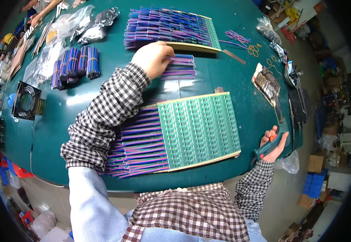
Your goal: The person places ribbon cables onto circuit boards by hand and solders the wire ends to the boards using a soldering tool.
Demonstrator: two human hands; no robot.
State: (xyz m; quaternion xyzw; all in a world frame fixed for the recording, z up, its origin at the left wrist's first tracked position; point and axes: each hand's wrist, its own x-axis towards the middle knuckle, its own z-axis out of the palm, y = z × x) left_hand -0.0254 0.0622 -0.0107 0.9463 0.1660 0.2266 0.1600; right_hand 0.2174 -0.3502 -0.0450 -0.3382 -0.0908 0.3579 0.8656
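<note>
Reaching forward over the green table [103, 84], the left hand [153, 58] has its fingers [168, 52] curled together on the left end of a small bundle of purple and blue wires [181, 66]. This bundle lies flat on the table, just below a far panel of circuit boards [171, 30] that also has purple wires spread across it. The sleeve of this arm is black and white checked cloth over a light blue one.

The right hand [274, 143] is at the right edge of the table. Its fingers [269, 133] are closed around the teal handle of a soldering iron [271, 146], which has an orange part near the thumb. The thin tip of the tool points away from the person, toward a soldering stand [268, 82].

Between the two hands lies a near panel of green circuit boards [199, 129], framed by a pale strip. Many purple and blue wires [139, 145] go out from its left side, partly under the left forearm.

Farther to the left are tied bundles of blue wires [75, 64], clear plastic bags [68, 24] and a small black fan [26, 101]. Some orange rubber bands [254, 50] lie near the far right of the table. Another person's hands [36, 18] are at the top left corner.
</note>
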